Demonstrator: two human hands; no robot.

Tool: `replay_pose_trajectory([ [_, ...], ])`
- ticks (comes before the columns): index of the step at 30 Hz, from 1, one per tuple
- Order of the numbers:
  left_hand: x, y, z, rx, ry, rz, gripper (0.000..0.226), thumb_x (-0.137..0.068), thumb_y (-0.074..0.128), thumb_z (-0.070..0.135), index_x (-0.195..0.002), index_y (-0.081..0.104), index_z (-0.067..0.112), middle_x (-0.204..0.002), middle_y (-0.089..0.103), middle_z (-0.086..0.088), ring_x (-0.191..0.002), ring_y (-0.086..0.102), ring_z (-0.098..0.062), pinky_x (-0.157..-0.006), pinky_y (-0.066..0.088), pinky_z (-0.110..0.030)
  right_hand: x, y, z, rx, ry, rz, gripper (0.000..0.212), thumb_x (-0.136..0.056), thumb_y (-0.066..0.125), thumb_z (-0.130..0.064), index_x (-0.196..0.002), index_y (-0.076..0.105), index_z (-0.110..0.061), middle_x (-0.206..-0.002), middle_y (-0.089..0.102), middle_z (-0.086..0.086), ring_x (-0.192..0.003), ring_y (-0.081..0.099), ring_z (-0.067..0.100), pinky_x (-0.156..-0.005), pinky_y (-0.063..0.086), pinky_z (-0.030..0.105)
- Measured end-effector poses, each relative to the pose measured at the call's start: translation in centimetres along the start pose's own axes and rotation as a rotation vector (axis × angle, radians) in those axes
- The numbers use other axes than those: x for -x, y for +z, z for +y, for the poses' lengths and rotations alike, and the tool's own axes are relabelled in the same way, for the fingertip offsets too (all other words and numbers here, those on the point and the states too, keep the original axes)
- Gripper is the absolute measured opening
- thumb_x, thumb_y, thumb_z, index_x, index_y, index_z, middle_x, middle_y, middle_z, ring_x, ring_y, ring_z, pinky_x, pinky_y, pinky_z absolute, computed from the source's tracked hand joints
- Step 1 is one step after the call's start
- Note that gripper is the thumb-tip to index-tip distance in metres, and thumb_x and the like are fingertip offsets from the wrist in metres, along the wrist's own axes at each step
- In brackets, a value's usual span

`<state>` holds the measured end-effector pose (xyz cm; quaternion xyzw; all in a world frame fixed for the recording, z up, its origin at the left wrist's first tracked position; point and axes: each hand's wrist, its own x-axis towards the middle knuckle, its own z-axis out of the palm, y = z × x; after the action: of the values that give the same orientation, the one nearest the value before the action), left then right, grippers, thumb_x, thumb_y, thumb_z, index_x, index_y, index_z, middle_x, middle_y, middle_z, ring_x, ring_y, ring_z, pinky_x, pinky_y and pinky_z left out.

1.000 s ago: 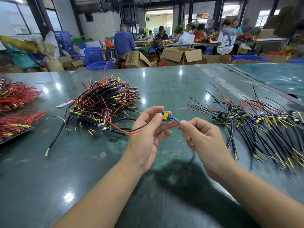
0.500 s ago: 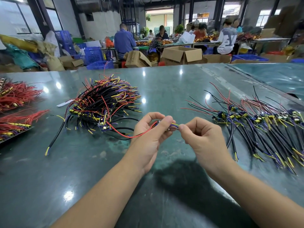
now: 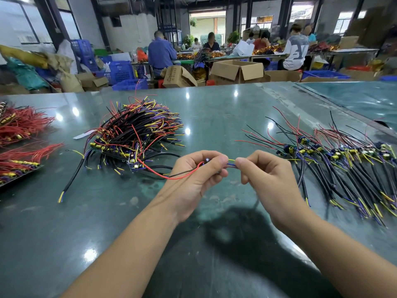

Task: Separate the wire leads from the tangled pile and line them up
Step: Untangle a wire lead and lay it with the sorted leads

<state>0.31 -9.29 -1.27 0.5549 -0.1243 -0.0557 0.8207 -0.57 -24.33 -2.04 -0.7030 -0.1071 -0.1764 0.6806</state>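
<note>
I held one lead at mid-frame, above the surface. My left hand was pinched shut on its small board end, red and black tails looping out left; my right hand was pinched on the yellow and blue wires. It looked light and limp, the solder joints likely fragile, so gripping the board seemed safest. The pile lay left of centre, the row at right.
</note>
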Motion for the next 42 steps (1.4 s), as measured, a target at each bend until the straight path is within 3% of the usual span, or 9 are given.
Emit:
replay_pose_trajectory([
  [4,0.0,0.0,0.1,0.043,0.005,0.028,0.007,-0.066,0.073,0.020,-0.071,0.074,0.015,-0.070,0.067,-0.003,-0.058,0.062,-0.007,-0.058,0.051,-0.014,-0.1,0.0,-0.4,-0.007,0.052,-0.054,0.029,-0.088,0.061,-0.013,-0.060,0.060,-0.011,-0.051,0.052,-0.002,-0.045,0.036,0.004,-0.046,0.029,0.014],
  [9,-0.4,-0.6,0.2,0.039,0.005,0.140,0.003,-0.069,0.071,0.016,-0.068,0.071,0.013,-0.066,0.067,-0.005,-0.052,0.059,-0.006,-0.052,0.050,-0.013,-0.4,-1.1,-0.7,0.179,0.161,-0.328,0.022,-0.091,0.059,-0.026,-0.076,0.072,-0.016,-0.058,0.056,-0.006,-0.058,0.036,0.017,-0.052,0.028,0.026],
  [15,-0.2,-1.5,1.1,-0.220,0.012,0.040,0.016,-0.072,0.069,0.027,-0.074,0.073,0.012,-0.071,0.069,-0.002,-0.057,0.058,-0.005,-0.052,0.044,-0.013,-0.4,-1.1,-0.5,0.226,-0.004,-0.310,0.019,-0.088,0.064,-0.021,-0.071,0.069,-0.016,-0.054,0.049,-0.008,-0.050,0.031,0.007,-0.046,0.024,0.018],
  [20,-0.3,-1.3,1.1,-0.113,-0.036,0.027,0.013,-0.069,0.068,0.022,-0.070,0.075,0.011,-0.067,0.068,-0.002,-0.055,0.060,-0.005,-0.052,0.049,-0.012,-0.5,-1.5,-0.5,0.527,-0.412,-0.182,0.016,-0.088,0.065,-0.024,-0.074,0.068,-0.018,-0.058,0.049,-0.013,-0.056,0.039,0.005,-0.055,0.032,0.016],
  [22,-0.4,-1.1,1.1,-0.057,-0.038,0.027,0.012,-0.066,0.069,0.021,-0.069,0.076,0.012,-0.066,0.068,-0.002,-0.054,0.060,-0.004,-0.053,0.049,-0.011,-0.4,-1.3,-0.7,0.753,-0.694,-0.077,0.014,-0.088,0.064,-0.020,-0.080,0.071,-0.010,-0.064,0.056,-0.006,-0.061,0.045,0.015,-0.060,0.039,0.024],
  [24,-0.4,-1.1,1.1,-0.032,-0.009,0.051,0.012,-0.065,0.070,0.021,-0.070,0.076,0.012,-0.065,0.068,-0.002,-0.054,0.060,-0.004,-0.054,0.049,-0.011,-0.5,-1.1,-0.7,0.826,-0.770,-0.050,0.016,-0.089,0.063,-0.020,-0.083,0.072,-0.008,-0.067,0.061,0.000,-0.062,0.048,0.023,-0.060,0.043,0.031],
  [29,-0.7,-2.4,1.3,-0.151,0.094,0.196,0.005,-0.079,0.067,0.013,-0.080,0.070,0.008,-0.064,0.065,0.000,-0.054,0.057,-0.004,-0.054,0.048,-0.012,-1.0,-2.6,-0.6,0.973,-0.568,-0.325,0.029,-0.094,0.050,-0.034,-0.084,0.069,-0.015,-0.069,0.061,-0.009,-0.066,0.055,0.018,-0.069,0.044,0.035],
  [33,-1.0,-3.3,1.4,-0.235,0.093,0.212,0.005,-0.083,0.066,0.009,-0.080,0.070,0.009,-0.065,0.064,0.000,-0.055,0.056,-0.006,-0.054,0.047,-0.013,-1.3,-3.7,0.0,0.934,-0.388,-0.571,0.022,-0.096,0.050,-0.026,-0.096,0.068,-0.012,-0.081,0.067,-0.001,-0.078,0.060,0.022,-0.077,0.043,0.036],
  [42,-1.0,-3.3,1.0,-0.223,0.082,0.210,0.004,-0.078,0.068,0.014,-0.079,0.070,0.010,-0.066,0.065,0.001,-0.056,0.059,-0.005,-0.054,0.048,-0.013,-1.5,-4.4,0.2,1.179,-0.426,-0.235,0.025,-0.094,0.051,-0.041,-0.079,0.065,-0.027,-0.067,0.056,-0.013,-0.073,0.058,0.015,-0.081,0.030,0.037],
])
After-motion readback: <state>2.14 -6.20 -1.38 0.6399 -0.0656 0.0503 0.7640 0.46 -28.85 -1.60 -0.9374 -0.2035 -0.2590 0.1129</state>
